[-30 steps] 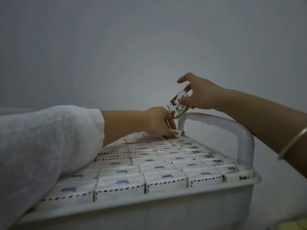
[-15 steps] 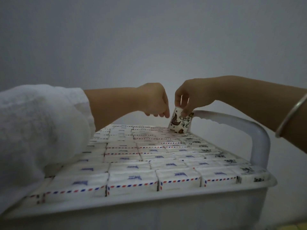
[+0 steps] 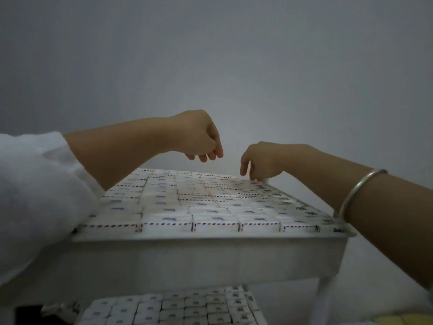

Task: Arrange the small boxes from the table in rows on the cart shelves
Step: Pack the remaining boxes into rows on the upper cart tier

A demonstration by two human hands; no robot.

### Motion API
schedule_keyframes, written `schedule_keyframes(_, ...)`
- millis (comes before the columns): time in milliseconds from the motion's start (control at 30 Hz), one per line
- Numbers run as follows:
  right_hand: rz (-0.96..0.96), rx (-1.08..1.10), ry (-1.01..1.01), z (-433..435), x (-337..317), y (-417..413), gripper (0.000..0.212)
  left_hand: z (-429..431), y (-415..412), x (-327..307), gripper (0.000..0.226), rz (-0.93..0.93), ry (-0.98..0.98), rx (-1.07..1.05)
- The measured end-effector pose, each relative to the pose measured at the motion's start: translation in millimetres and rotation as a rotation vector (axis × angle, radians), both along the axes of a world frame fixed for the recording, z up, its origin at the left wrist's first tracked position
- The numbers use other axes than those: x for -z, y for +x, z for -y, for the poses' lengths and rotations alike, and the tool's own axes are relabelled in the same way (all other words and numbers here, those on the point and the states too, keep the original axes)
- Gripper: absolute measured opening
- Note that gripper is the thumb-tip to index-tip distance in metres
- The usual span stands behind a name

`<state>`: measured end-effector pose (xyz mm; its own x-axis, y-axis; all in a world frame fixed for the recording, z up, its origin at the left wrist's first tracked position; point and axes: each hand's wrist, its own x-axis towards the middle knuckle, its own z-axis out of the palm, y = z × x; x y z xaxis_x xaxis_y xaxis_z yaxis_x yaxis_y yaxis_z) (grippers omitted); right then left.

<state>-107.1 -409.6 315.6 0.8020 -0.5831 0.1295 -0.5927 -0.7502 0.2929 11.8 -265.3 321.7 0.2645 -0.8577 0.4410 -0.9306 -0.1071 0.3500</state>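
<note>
White small boxes [image 3: 212,218] with red-and-blue dashed edging cover the cart's top shelf [image 3: 210,241] in tight rows, lying flat and touching one another from the near rim to the far edge. The boxes along the right-hand side show dark print instead of the dashed border. From my station I see both arms reaching over this layer towards its far side.

My left grip [image 3: 199,137] hangs above the back rows, apart from the boxes, with its fingers loosely curled under the palm and nothing in them. A white sleeve [image 3: 35,195] covers that arm to the elbow and lies against the shelf's near-left corner.

My right grip [image 3: 260,160] is lower, at the far-right corner of the layer. Its fingers point down and the fingertips [image 3: 254,178] meet the corner box [image 3: 266,181] of the back row; the thumb stands a little apart to the left. I cannot tell whether the fingers pinch that box or only press on it, as they hide most of it. A silver bangle [image 3: 356,191] sits on that forearm.

Below, the lower shelf [image 3: 262,317] also carries boxes in rows [image 3: 187,308], printed side up. A white cart leg [image 3: 324,299] runs down at the right, and a plain grey wall [image 3: 210,55] stands behind everything.
</note>
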Motion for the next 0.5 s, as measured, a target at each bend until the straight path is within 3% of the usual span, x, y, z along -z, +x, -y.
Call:
schedule_keyframes(133,0.259,-0.126,-0.084,-45.1,-10.1,-27.8,0.035,-48.4,-14.6,2.5,0.037,-0.056,-0.145,0.060)
schedule_keyframes(333,0.788,-0.605,0.169,-174.4,24.7,-55.7,0.033,-153.7,-40.8,52.7,0.030,0.258,-0.282,0.070)
schedule_keyframes(500,0.899,-0.803,0.368,-264.7,105.3,-45.7,0.029,-244.4,-36.0,122.9,0.028,0.197,-0.300,0.091)
